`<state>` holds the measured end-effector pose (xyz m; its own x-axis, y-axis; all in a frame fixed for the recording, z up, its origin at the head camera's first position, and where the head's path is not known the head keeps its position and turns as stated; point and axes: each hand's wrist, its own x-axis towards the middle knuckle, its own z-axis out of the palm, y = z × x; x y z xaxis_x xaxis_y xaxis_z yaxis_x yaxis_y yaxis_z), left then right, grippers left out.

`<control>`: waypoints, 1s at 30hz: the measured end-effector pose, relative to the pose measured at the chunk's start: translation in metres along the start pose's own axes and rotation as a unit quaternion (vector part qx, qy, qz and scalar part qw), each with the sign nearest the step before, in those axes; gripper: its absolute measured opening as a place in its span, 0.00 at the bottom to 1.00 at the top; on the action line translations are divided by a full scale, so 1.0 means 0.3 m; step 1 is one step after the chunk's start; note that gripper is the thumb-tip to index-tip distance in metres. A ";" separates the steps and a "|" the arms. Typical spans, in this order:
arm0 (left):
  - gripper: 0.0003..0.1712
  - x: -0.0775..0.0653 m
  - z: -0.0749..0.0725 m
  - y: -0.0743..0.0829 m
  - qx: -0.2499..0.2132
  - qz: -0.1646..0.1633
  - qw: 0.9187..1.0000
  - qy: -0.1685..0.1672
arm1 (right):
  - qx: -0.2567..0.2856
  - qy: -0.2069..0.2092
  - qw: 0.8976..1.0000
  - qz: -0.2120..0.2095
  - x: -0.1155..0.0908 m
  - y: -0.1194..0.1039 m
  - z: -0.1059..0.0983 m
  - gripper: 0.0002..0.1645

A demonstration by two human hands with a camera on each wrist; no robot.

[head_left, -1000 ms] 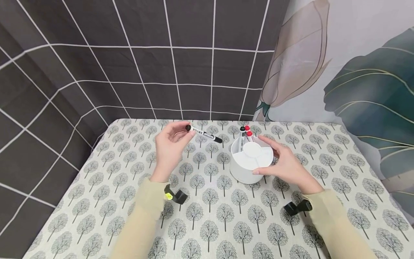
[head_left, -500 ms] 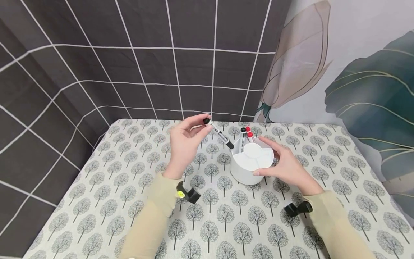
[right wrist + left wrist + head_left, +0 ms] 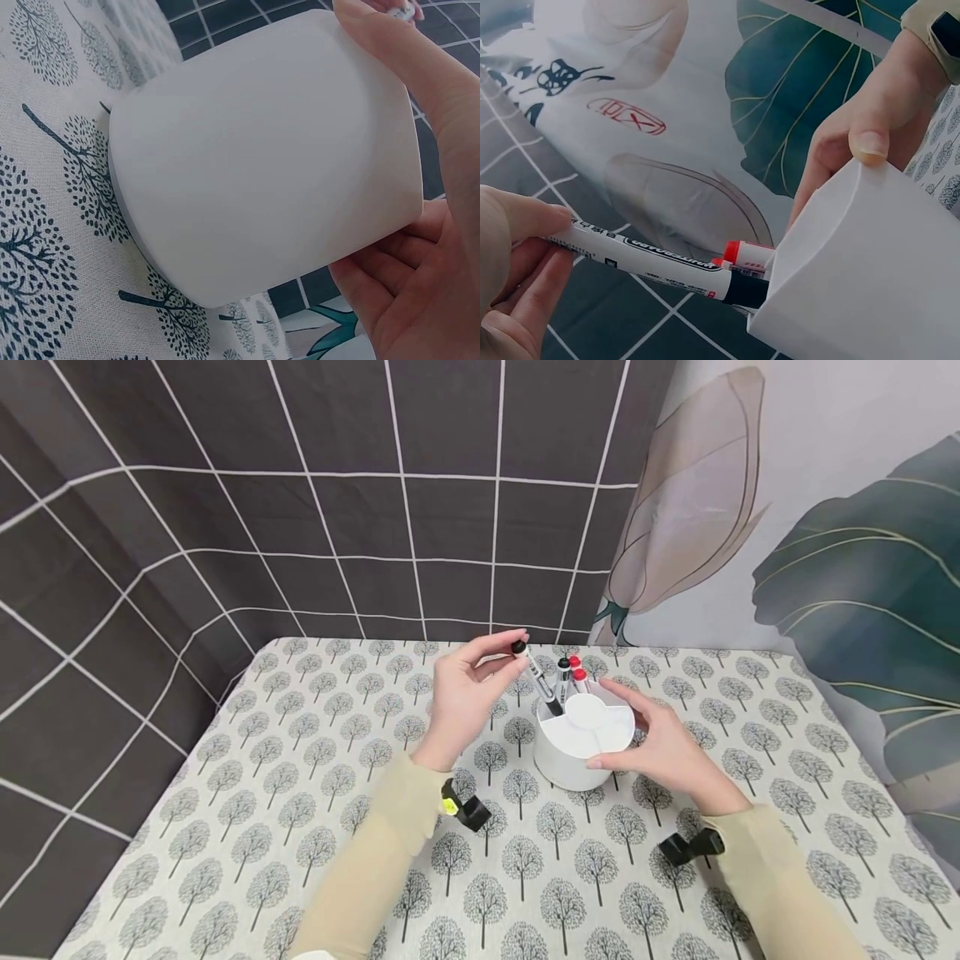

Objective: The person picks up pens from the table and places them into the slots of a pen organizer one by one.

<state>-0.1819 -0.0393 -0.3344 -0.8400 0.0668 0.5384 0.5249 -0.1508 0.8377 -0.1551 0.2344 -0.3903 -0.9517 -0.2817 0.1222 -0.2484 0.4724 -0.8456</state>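
Note:
My left hand (image 3: 468,693) pinches a black whiteboard marker (image 3: 537,677) near its upper end, thumb against fingers. The marker slants down, its black capped end just inside the rim of a round white pen holder (image 3: 566,764). In the left wrist view that cap (image 3: 746,289) overlaps the holder's edge. The holder stands upright on the table and has divided compartments. My right hand (image 3: 660,735) grips it from the right, thumb at the near rim and fingers round the far side. Another black marker (image 3: 563,675) and two red-capped markers (image 3: 579,678) stand in its back compartments.
A tree-print cloth (image 3: 487,860) covers the table. Behind it hangs a dark curtain with a white grid (image 3: 442,518), and at the right a leaf-print curtain (image 3: 862,577). Each wrist wears a small black camera (image 3: 472,812).
My left hand has moved right with the marker, bringing it from beside the holder to its rim and tilting it steeper, cap end down. The right hand and the holder have stayed in place.

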 end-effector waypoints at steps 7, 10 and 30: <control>0.21 -0.008 0.013 -0.036 0.012 -0.040 0.999 -0.028 | -0.005 0.001 1.000 0.001 0.001 -0.001 0.000 0.68; 0.25 -0.014 0.012 -0.052 0.030 -0.053 0.997 -0.044 | -0.006 0.000 1.000 0.004 0.003 -0.003 0.000 0.68; 0.37 -0.097 -0.142 -0.104 0.198 -0.129 0.969 -0.070 | -0.041 0.001 0.997 -0.061 -0.001 0.030 -0.002 0.62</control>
<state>-0.1796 -0.0786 -0.3800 -0.9380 0.1890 0.2906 0.3348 0.2766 0.9008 -0.1572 0.2391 -0.3977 -0.9140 -0.3395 0.2223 -0.3758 0.5011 -0.7795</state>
